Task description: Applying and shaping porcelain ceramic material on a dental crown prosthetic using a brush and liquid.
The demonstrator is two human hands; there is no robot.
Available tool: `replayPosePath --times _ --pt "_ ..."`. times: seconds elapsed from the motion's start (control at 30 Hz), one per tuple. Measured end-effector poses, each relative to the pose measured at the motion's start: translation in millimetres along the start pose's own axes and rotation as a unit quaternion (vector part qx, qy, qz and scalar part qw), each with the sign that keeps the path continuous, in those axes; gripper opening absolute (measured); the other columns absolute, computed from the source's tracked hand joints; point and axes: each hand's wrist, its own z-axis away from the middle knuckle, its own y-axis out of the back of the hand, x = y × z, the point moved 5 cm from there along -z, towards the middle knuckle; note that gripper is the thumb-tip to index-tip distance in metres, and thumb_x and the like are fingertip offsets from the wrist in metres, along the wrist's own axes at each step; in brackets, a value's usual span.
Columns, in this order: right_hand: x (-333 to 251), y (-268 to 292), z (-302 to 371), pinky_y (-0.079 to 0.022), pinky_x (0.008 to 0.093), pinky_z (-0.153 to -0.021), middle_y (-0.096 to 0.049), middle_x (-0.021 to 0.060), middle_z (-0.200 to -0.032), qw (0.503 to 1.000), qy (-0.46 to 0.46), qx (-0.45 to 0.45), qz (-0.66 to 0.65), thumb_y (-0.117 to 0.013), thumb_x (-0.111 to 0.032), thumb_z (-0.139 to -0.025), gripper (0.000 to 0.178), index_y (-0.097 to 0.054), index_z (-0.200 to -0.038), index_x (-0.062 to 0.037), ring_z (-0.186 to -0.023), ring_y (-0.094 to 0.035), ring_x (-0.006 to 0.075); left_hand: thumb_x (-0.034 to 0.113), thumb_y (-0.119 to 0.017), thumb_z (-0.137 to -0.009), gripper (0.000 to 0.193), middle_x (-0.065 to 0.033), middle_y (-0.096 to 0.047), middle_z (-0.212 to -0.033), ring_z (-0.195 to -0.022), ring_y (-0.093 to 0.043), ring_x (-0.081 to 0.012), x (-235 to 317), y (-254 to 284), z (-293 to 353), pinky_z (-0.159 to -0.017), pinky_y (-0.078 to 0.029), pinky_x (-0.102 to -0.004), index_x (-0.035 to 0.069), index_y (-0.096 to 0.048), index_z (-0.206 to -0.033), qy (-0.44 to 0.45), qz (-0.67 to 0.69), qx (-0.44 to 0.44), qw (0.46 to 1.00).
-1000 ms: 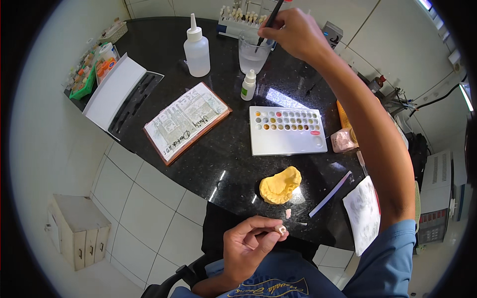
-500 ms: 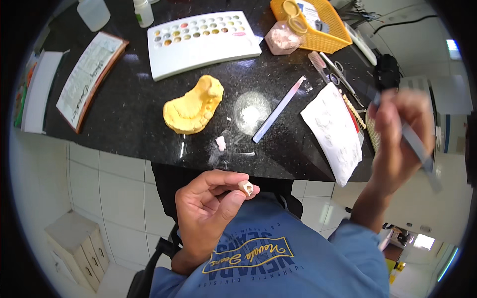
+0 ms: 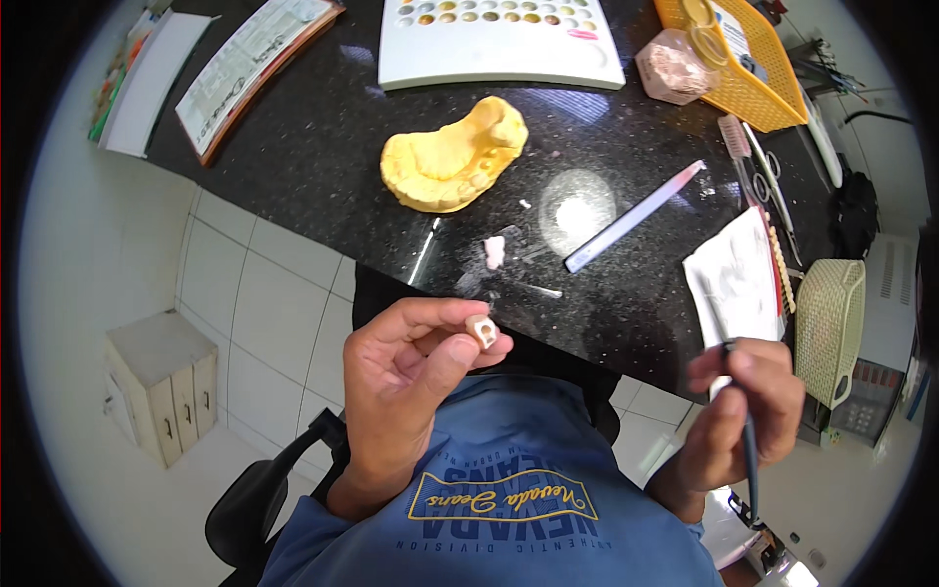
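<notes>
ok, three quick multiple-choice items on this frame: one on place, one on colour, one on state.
1. Where is the small tooth crown?
A. on the counter
B. in the left hand's fingertips
C. in the orange basket

2. What colour is the dental cast on the black counter?
A. yellow
B. blue
C. green

3. What is the right hand doing?
A. resting open and empty
B. gripping a thin dark-handled tool
C. pressing on the cast

Key:
1 B, the left hand pinches it between thumb and fingers.
2 A, it is plainly yellow.
3 B, the fingers close round the tool.
</notes>
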Motion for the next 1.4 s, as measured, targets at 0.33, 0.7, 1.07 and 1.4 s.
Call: replayPosePath --times 0.33,0.7,1.07,1.4 --pt "9 -62 -8 -0.05 0.0259 -0.056 -0.064 0.0187 -0.077 0.993 -0.062 -0.073 -0.071 -0.066 0.005 -0.07 0.019 -0.058 -0.087 0.0065 -0.065 -0.063 0.0221 0.004 -0.054 -0.088 0.023 -0.0136 -0.062 -0.093 -0.085 -0.064 -0.0209 -7 1 1 -0.077 -0.057 -0.0333 -0.004 -0.052 -0.11 0.076 0.104 0.005 0.992" --pt "10 -68 -7 -0.051 0.0268 -0.056 -0.063 0.0174 -0.073 0.996 -0.02 -0.075 -0.045 -0.065 0.005 -0.068 0.018 -0.058 -0.084 0.007 -0.064 -0.064 0.0234 0.007 -0.055 -0.091 0.028 -0.0112 -0.063 -0.103 -0.092 -0.065 -0.0176 -12 2 7 -0.083 -0.055 -0.0309 -0.001 -0.051 -0.117 0.141 0.251 -0.047 0.957" --pt "12 -68 -7 -0.05 0.0253 -0.055 -0.064 0.0184 -0.074 0.996 -0.021 -0.064 -0.05 -0.065 0.005 -0.069 0.017 -0.059 -0.085 0.0072 -0.063 -0.064 0.0217 0.008 -0.057 -0.09 0.022 -0.0114 -0.064 -0.102 -0.092 -0.065 -0.0183 -13 1 9 -0.08 -0.056 -0.0313 0.003 -0.052 -0.111 0.179 0.312 -0.043 0.932" --pt "12 -68 -6 -0.049 0.0252 -0.053 -0.064 0.0183 -0.074 0.997 -0.01 -0.061 -0.045 -0.065 0.005 -0.069 0.017 -0.059 -0.084 0.0066 -0.062 -0.063 0.0215 0.009 -0.059 -0.09 0.02 -0.0099 -0.063 -0.104 -0.094 -0.065 -0.0181 -17 1 11 -0.082 -0.056 -0.0319 0.006 -0.053 -0.108 0.196 0.342 -0.05 0.918"
